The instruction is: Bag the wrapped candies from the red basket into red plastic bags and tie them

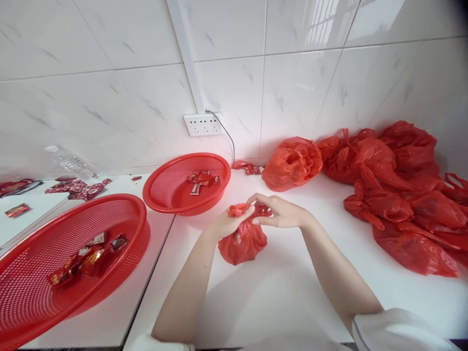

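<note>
We see the small red bag (243, 240) resting on the desk (292, 292), hanging just below both hands: the left hand (228, 222) pinches its gathered neck shut, the right hand (280, 212) closes on the other twisted end (equally near).

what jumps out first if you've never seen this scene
Red against white: at centre, the left hand and right hand pinch the top of a small red bag on the white counter. A heap of red bags fills the right side along the tiled wall. Two red baskets, one near left and one behind the hands, each hold a few wrapped candies.
</note>
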`<control>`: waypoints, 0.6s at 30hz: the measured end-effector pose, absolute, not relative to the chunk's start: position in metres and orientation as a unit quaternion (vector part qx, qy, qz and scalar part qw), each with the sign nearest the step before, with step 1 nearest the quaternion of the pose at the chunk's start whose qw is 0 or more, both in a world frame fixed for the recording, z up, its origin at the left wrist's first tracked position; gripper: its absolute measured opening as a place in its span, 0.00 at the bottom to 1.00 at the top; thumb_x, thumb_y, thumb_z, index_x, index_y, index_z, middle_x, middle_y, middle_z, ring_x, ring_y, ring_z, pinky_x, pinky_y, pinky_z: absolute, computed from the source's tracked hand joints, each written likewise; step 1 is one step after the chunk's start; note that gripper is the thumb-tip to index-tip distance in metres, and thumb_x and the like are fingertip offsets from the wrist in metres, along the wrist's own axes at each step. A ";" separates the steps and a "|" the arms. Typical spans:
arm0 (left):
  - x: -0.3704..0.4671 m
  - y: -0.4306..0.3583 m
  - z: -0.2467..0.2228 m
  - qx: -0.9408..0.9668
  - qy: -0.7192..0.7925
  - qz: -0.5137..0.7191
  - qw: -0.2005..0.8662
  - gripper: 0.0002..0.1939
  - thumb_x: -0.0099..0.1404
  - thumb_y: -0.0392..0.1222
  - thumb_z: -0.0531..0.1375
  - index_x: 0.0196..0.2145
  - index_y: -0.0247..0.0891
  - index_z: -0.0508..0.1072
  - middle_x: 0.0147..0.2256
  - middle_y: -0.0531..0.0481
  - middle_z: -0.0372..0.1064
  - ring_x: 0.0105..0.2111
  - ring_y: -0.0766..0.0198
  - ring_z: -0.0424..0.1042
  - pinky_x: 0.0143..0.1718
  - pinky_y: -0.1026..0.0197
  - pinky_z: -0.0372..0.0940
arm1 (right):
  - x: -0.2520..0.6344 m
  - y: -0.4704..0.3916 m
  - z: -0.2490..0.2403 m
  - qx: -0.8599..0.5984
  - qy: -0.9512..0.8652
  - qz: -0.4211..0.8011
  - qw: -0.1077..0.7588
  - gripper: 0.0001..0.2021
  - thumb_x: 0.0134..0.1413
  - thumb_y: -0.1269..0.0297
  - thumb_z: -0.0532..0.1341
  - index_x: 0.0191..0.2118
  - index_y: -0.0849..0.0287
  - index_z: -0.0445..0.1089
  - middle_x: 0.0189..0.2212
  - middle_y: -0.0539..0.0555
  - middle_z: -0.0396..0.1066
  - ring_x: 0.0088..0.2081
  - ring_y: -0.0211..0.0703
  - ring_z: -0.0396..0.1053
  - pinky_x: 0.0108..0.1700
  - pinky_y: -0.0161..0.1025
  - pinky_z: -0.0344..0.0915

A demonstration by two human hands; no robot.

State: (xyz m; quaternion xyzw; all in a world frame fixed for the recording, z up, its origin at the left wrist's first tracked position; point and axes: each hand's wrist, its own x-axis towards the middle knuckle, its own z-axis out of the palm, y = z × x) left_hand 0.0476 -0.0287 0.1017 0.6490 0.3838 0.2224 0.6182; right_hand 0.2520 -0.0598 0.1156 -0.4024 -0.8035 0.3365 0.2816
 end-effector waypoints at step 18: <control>0.036 -0.017 0.113 0.560 0.385 0.307 0.666 0.26 0.63 0.58 0.58 0.55 0.45 0.71 0.34 0.46 0.78 0.31 0.59 0.76 0.37 0.59 0.69 | 0.261 -0.066 0.128 -0.478 -0.727 0.304 0.388 0.15 0.61 0.56 0.54 0.27 0.58 0.66 0.21 0.47 0.64 0.22 0.34 0.60 0.24 0.32 0.57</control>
